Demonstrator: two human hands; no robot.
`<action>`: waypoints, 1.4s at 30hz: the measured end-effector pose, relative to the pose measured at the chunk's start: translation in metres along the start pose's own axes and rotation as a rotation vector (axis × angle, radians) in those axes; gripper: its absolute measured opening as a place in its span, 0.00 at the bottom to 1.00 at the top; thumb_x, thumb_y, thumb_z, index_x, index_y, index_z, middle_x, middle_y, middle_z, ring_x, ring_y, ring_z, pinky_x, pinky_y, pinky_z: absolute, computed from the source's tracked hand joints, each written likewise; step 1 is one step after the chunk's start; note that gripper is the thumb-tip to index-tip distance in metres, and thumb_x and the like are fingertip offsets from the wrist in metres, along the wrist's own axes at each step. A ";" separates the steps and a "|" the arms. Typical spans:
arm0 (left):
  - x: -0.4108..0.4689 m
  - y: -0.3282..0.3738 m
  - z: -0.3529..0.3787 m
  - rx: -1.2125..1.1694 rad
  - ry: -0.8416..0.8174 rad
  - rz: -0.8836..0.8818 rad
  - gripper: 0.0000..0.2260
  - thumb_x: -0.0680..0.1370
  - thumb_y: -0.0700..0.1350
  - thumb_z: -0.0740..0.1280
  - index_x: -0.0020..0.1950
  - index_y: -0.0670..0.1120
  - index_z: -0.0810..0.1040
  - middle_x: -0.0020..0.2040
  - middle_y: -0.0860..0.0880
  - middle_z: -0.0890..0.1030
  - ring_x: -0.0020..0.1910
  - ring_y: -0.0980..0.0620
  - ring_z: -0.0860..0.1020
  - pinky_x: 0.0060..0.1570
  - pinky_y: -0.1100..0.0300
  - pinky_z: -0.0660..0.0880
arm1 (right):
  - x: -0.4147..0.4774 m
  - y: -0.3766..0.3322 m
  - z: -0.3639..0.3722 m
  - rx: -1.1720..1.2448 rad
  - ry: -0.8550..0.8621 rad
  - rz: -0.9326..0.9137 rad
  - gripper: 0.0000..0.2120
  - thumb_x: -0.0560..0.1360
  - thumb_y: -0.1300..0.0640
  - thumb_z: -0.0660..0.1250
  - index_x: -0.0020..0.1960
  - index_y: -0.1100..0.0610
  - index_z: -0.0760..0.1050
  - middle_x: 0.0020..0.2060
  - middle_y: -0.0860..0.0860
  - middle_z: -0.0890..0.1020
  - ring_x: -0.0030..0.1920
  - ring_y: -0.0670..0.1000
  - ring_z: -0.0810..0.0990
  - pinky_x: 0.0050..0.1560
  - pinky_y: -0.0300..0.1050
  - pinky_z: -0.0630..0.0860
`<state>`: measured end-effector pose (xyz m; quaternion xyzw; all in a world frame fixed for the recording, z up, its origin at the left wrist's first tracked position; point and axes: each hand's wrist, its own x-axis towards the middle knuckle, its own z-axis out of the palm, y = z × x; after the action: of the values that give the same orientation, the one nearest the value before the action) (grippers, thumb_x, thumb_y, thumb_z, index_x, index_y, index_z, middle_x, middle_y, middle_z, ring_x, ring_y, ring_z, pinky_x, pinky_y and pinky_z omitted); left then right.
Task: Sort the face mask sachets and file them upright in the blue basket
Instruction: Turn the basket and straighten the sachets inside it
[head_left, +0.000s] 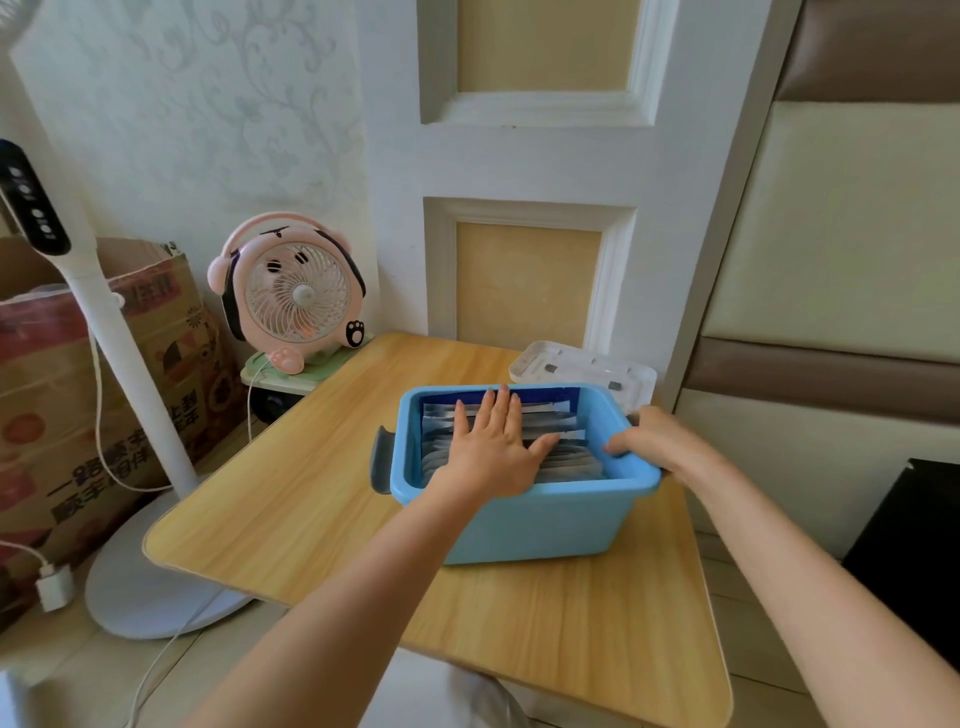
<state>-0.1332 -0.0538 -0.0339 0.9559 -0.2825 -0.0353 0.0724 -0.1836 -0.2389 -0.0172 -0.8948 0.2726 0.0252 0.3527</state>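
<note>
The blue basket (524, 514) stands on the wooden table (322, 488), right of its middle. Several silver and blue face mask sachets (576, 457) stand upright inside it in a row. My left hand (493, 447) lies flat on top of the sachets with its fingers spread and straight, pressing on their upper edges. My right hand (654, 436) grips the basket's right rim near the grey handle, fingers curled over the edge.
A white tray lid (582, 366) lies behind the basket at the table's back edge. A pink desk fan (291, 296) stands at the back left. A white floor fan pole (119, 332) and cardboard box (62, 395) stand left of the table.
</note>
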 end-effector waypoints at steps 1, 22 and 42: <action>-0.001 -0.001 -0.001 -0.008 -0.008 0.016 0.34 0.79 0.63 0.42 0.76 0.44 0.38 0.77 0.48 0.37 0.76 0.50 0.36 0.72 0.45 0.33 | 0.001 -0.002 0.000 -0.003 0.053 -0.041 0.22 0.69 0.59 0.72 0.59 0.60 0.68 0.49 0.56 0.76 0.45 0.54 0.78 0.43 0.51 0.79; -0.071 -0.025 0.046 -0.062 0.717 0.283 0.36 0.79 0.63 0.51 0.76 0.38 0.49 0.77 0.41 0.47 0.77 0.44 0.46 0.74 0.45 0.42 | -0.026 -0.127 -0.035 -0.124 -0.011 -0.876 0.22 0.67 0.58 0.70 0.59 0.44 0.76 0.53 0.46 0.82 0.53 0.46 0.78 0.58 0.48 0.75; -0.005 0.003 -0.051 0.402 0.629 0.554 0.29 0.78 0.63 0.45 0.55 0.44 0.77 0.44 0.49 0.81 0.44 0.49 0.78 0.48 0.56 0.67 | -0.005 -0.102 -0.029 0.231 -0.079 -0.860 0.18 0.73 0.53 0.63 0.62 0.53 0.76 0.57 0.46 0.78 0.62 0.44 0.72 0.64 0.39 0.64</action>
<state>-0.1340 -0.0476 0.0175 0.8038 -0.4928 0.3323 -0.0253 -0.1408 -0.1935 0.0683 -0.8799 -0.1367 -0.1202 0.4389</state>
